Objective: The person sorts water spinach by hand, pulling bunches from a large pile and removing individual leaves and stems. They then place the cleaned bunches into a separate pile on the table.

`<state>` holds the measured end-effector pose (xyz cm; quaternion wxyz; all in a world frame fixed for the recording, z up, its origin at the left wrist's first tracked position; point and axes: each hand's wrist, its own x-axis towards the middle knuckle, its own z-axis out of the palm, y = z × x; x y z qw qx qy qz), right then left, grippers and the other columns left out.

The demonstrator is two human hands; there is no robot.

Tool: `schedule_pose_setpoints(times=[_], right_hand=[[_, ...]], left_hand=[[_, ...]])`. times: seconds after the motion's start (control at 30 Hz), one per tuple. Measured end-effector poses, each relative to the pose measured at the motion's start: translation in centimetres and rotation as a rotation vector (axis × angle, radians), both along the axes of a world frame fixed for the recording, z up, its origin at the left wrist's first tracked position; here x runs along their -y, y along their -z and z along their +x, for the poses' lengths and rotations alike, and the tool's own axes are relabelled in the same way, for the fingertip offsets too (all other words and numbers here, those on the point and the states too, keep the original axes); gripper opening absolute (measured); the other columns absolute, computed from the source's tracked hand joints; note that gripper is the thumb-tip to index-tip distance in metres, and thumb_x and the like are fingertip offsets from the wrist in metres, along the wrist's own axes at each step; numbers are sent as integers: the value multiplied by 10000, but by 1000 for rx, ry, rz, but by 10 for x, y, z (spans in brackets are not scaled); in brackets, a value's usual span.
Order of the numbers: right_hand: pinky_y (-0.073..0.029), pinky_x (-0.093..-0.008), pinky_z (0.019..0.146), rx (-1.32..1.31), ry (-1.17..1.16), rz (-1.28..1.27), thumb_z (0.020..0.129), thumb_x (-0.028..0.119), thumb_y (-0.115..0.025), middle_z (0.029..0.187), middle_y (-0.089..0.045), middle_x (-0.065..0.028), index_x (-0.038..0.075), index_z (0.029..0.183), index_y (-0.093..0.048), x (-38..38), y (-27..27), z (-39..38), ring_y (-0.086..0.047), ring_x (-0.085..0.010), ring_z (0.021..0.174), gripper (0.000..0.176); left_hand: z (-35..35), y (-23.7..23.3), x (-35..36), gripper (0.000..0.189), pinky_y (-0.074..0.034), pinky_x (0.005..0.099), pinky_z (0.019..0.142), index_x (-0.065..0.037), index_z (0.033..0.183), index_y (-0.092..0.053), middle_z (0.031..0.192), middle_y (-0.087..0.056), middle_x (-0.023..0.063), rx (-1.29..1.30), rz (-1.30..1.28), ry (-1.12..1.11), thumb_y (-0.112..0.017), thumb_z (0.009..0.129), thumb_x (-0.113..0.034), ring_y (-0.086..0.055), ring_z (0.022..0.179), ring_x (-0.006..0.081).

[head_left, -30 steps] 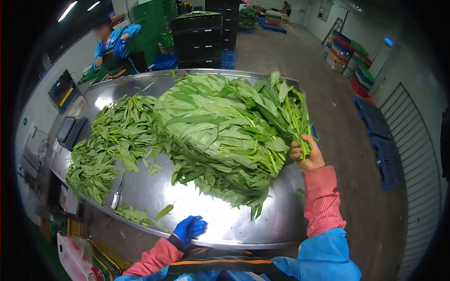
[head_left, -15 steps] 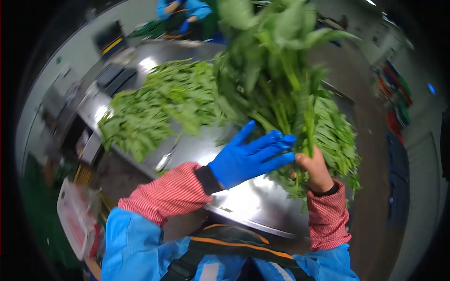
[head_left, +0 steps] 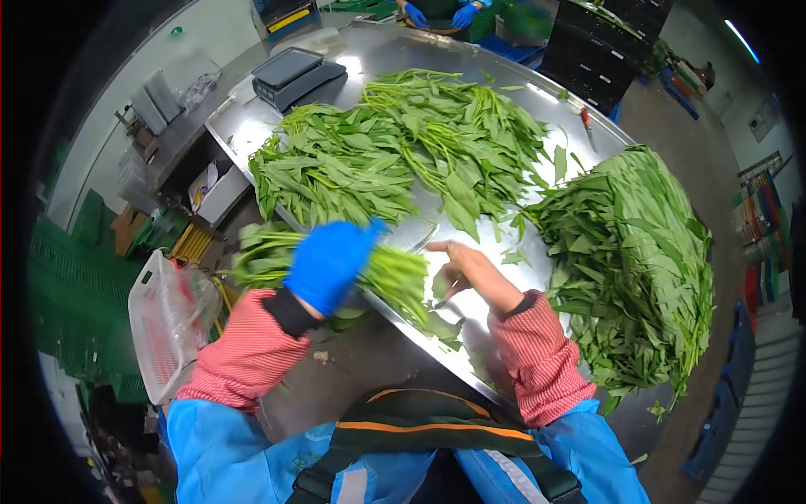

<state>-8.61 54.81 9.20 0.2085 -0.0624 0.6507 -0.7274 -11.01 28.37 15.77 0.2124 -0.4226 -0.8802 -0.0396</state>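
Observation:
My left hand [head_left: 329, 265], in a blue glove and slightly blurred, is closed around a bunch of water spinach [head_left: 399, 277]. The bunch lies sideways over the table's near edge, leaves to the left and stem ends to the right. Just right of those stem ends is my bare right hand [head_left: 474, 275], index finger stretched out and the other fingers loosely bent, with nothing visible in it. Beyond both hands, loose bunches of water spinach [head_left: 336, 160] lie spread on the metal table [head_left: 495, 323]. A tall heap of water spinach [head_left: 634, 260] stands to the right.
A grey scale [head_left: 295, 77] sits at the table's far left. Near the far right edge lies a red-handled knife [head_left: 587, 126]. A white basket [head_left: 159, 332] with plastic bags stands at lower left. Across the table are another person's blue-gloved hands [head_left: 464, 15]. Black crates [head_left: 596, 55] are stacked behind.
My left hand has closed on the bunch, which has swung from upright on the right to lying sideways on the left. My right hand has let go of it. The view has shifted.

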Motion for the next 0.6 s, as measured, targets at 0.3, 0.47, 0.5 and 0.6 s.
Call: schedule_pose_setpoints(times=[0.3,0.47,0.5,0.6], right_hand=[[-502,-457,631,-310,201,1076,854,437,-575,726,-656,-178,89,1056,-533,99,122,-56,-647,-369,693,405],[-498,-488,617,-246,60,1215,862,405,-539,760,-656,-183,59,1049,-475,100,132,-49,-649,-374,693,399],[-498,-482,625,-275,116,1210,848,362,-551,772,-651,-189,54,1051,-468,88,144,-40,-647,-376,708,378],[-488,-457,655,-345,327,1129,812,202,-543,912,-610,-221,23,1097,-439,40,158,-1,-617,-379,767,352]], left_hand=[[-44,9,97,487,-499,402,711,-90,1131,-545,956,-627,143,171,77,-418,-735,693,-185,-616,848,340],[-41,26,61,499,-501,416,746,-54,1144,-539,1029,-627,162,559,58,-412,-718,706,-214,-607,904,358],[-43,28,56,525,-506,402,749,-55,1167,-531,1008,-635,161,642,43,-398,-726,704,-207,-619,887,347],[-54,56,44,562,-514,366,760,-47,1209,-518,950,-656,141,918,140,-271,-738,715,-197,-645,842,296]])
